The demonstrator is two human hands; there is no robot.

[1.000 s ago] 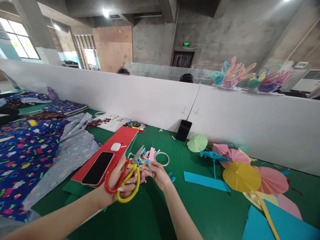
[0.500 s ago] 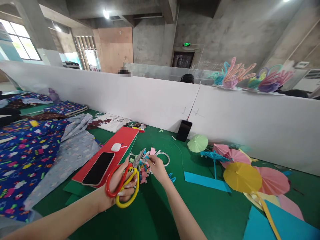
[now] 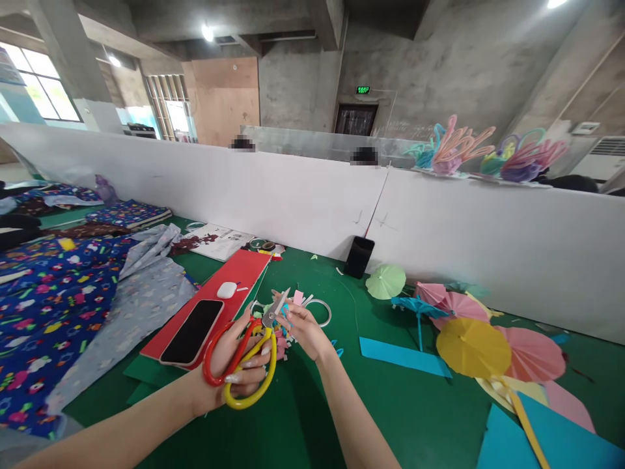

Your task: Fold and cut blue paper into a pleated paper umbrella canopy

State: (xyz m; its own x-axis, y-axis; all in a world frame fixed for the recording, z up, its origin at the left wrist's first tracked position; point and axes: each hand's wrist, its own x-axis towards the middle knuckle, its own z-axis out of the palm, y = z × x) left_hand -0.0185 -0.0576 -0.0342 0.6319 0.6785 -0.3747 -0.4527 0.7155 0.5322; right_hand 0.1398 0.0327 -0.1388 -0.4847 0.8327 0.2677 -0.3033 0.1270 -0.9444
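My left hand [image 3: 233,366] grips a pair of scissors [image 3: 244,361] with one red and one yellow handle; the short steel blades point up and right. My right hand [image 3: 303,329] is closed in a pinch on a small blue paper piece [image 3: 284,310] right at the blade tips. Under both hands lies a heap of small pink, blue and white paper scraps [image 3: 282,339] on the green table mat [image 3: 293,417].
A phone [image 3: 191,331] and a white earbud case [image 3: 226,289] lie on a red sheet [image 3: 239,270] to the left. Patterned fabric [image 3: 43,306] covers the far left. Paper umbrellas [image 3: 472,346], a blue strip [image 3: 403,355] and a black phone [image 3: 359,256] against the white partition [image 3: 303,195] are to the right.
My right hand has moved up and left, bringing the paper piece to the scissor blades. The scissors have shifted slightly; the handles are a little further apart.
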